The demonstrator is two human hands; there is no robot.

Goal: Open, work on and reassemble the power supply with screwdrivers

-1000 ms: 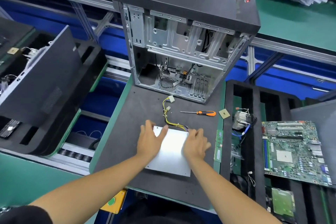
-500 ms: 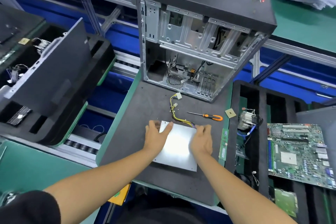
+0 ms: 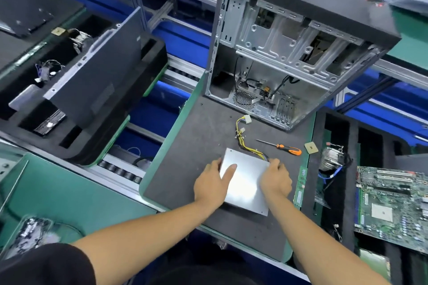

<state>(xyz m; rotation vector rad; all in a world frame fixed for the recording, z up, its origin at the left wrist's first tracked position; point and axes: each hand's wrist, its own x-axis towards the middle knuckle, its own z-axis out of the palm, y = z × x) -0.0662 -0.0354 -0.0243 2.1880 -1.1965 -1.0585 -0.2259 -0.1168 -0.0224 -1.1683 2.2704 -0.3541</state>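
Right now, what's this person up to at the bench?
A person is gripping a silver power supply by its two sides, left hand and right hand, as it lies flat on the dark mat. Its yellow cable bundle trails toward the open computer case. An orange-handled screwdriver lies untouched beside it, so the unscrewing hasn't begun.

Bright even overhead light, glare on power supply (image 3: 245,183), blurred, bowed edges.
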